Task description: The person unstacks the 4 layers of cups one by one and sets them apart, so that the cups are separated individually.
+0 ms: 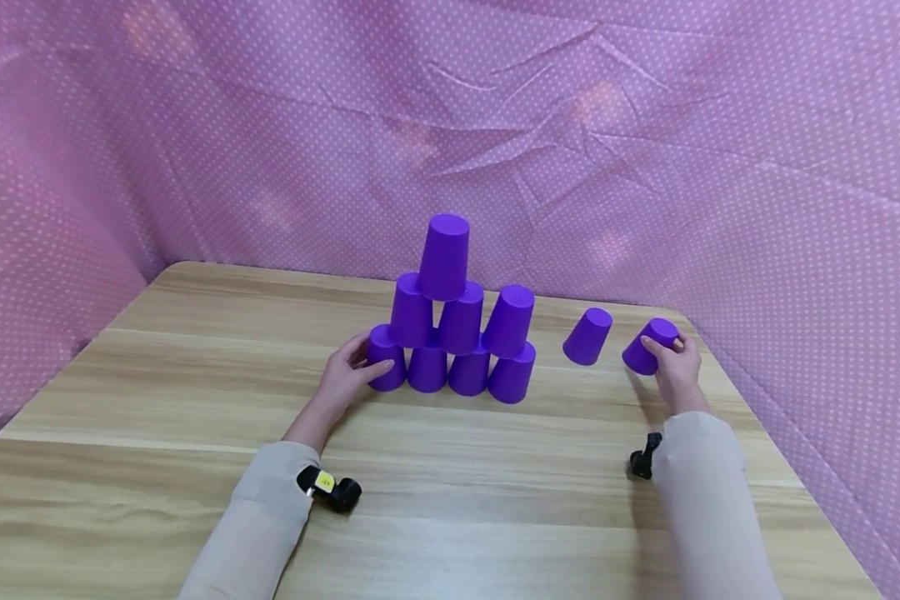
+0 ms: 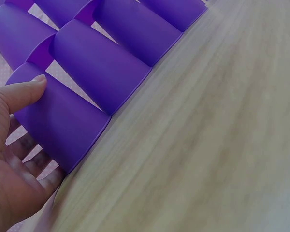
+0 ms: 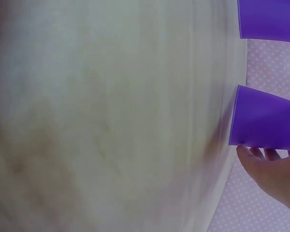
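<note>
Sleeves [image 1: 251, 525] flanked apparent stacking, left grip [image 1: 342, 377] clasping a corner cup [image 2: 63, 123], right grip [image 1: 679, 367] a spare cup [image 3: 266, 121] likely needing lifting leftward.

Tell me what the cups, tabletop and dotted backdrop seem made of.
Cups: probably plastic, satin; smooth, evenly coloured walls.
Tabletop: wood or wood-look laminate, slight sheen; streaked grain and soft reflections.
Dotted backdrop: likely thin fabric, fairly matte; loose folds and creases.

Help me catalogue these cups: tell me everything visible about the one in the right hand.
The purple cup looks like smooth plastic, plain and tapered, with a thin rim. It is upside down, base up, farthest right, near the table's right edge and apart from the next cup. The right hand grips its side; I cannot tell whether its rim touches the table.
</note>
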The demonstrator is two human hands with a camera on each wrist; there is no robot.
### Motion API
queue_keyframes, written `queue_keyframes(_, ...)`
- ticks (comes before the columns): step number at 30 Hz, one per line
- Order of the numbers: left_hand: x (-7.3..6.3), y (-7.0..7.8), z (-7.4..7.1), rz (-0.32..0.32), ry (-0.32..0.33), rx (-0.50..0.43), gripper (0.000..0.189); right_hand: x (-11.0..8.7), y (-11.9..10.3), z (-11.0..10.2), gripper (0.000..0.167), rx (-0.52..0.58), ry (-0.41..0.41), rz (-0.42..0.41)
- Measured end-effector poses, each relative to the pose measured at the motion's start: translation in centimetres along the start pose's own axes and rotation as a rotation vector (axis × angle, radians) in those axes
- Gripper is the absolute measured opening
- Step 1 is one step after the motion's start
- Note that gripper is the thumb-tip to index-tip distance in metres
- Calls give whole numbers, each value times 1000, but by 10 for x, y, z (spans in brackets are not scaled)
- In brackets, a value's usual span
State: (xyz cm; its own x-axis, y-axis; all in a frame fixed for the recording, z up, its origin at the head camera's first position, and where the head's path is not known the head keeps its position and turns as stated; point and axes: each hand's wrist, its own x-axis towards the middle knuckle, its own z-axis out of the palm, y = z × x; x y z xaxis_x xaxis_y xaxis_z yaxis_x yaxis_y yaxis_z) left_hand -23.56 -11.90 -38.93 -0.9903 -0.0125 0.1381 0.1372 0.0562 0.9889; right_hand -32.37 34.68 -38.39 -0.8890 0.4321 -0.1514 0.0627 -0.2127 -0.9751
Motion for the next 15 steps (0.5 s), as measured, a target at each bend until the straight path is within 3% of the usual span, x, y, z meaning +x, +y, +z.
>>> queue_keyframes(8, 13, -25, -3, 4, 1, 4, 58, -12, -12, -8, 92, -302, 28, -33)
queue_keyframes(15, 13, -26, -4, 11, 8, 3, 58, -10, -18, -12, 99, -371, 13, -55)
